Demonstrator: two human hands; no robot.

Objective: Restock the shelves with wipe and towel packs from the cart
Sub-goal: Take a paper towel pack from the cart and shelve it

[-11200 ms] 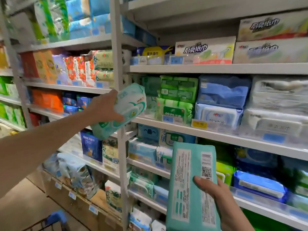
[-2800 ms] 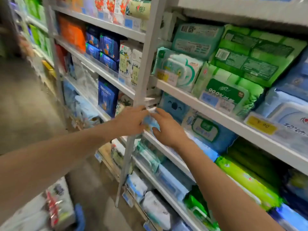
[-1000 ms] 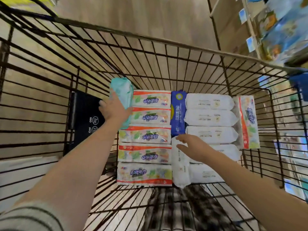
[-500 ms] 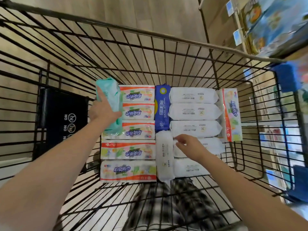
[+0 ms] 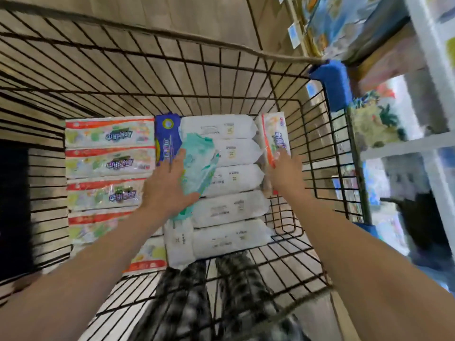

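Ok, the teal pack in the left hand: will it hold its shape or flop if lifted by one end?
Probably floppy: the teal pack looks creased and uneven where the left hand grips it, so an end grip may let it sag. Likely light, since one hand carries it. Its film wrap might slide over the white packs beneath.

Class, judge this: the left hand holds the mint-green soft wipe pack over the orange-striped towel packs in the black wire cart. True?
No. The head view shows the left hand holding the mint-green soft wipe pack over the plain white packs in the black wire cart; the orange-striped towel packs lie to their left.
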